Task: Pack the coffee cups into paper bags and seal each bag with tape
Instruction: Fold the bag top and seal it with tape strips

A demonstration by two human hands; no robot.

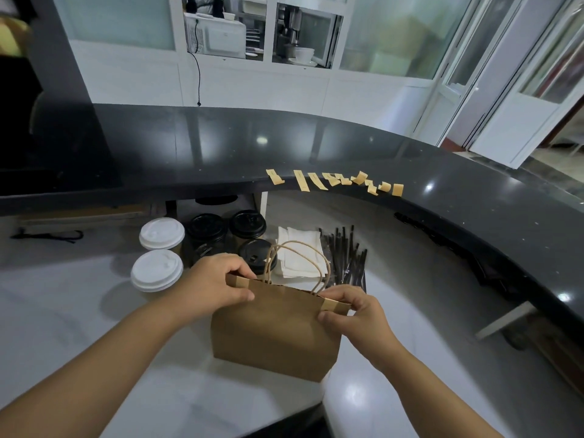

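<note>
both bare forearms reach in from the bottom corners and meet over a brown paper bag (271, 330) standing upright on the white desk (79, 327). the left hand (215, 284) curls over the bag's top left corner, fingers closed and pinching the rim where a short strip of tan tape (242, 282) folds over the edge. the right hand (357, 314) pinches the top right corner the same way, thumb in front and fingertips on another tape strip (335, 305) wrapped over the rim. the bag is matte kraft paper, boxy with a flat front, and its two twisted paper-cord handles (297, 263) arch up between the hands.

just behind the left hand stand the coffee cups: two with white domed plastic lids (159, 251) at the left, one behind the other, and three with glossy black lids (230, 235) grouped beside them, one of them partly hidden by the bag handles. to the right of the cups lies a stack of white paper napkins (300, 251), and next to that a bundle of thin black sticks in clear wrappers (346, 254).

a raised, curved counter of polished black stone (221, 147) runs behind the desk. a row of cut tan tape pieces (335, 181) is stuck along its near edge, hanging slightly over it, well apart from the bag.
</note>
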